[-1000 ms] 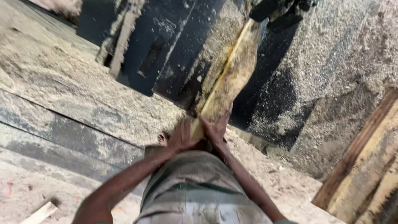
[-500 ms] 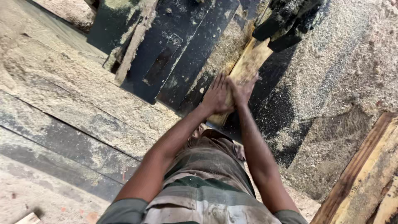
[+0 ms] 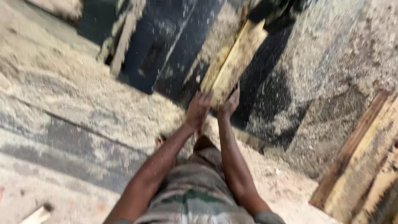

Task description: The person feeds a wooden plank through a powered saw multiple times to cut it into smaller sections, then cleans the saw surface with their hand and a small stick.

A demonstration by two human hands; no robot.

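Sawdust floor; plank point(image 3: 234, 62) between fingers point(image 3: 199, 108).

both hands point(image 3: 213, 108) gripping plank end point(image 3: 233, 66), sawdust

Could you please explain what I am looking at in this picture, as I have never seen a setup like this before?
This is a single view from a camera worn on a person's head, looking down along their own arms. No robot is involved, just two bare hands. The left hand and right hand press together against the near end of a long pale yellow wooden plank, which lies on a dark, sawdust-covered machine bed. The plank's far end reaches a dark machine part at the top, too blurred to identify. Pale sawdust covers the surroundings, and rough brown-edged wooden boards lie stacked on the right.
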